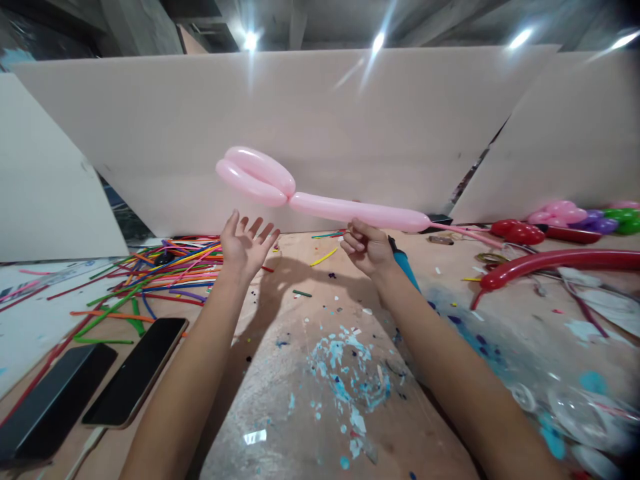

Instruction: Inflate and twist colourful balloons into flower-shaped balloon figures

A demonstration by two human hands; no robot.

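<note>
A glossy, smooth rubber skin is shown by the pink balloon (350,209), while the wooden tabletop (280,373) is seen matt, scuffed and paint-flecked.

We hold both bare arms out in front of us, raised and converging slightly. Our left arm (190,373) rises steeply to a straight wrist. Our left hand (246,243) is open, its fingers (256,227) spread and pointing up and away, closed round nothing. Our right arm (450,367) runs in from the lower right. Our right hand (367,248) is level with the left and well apart from it, curled into a fist with the knuckles turned towards the left hand and the fingers tucked in.
</note>
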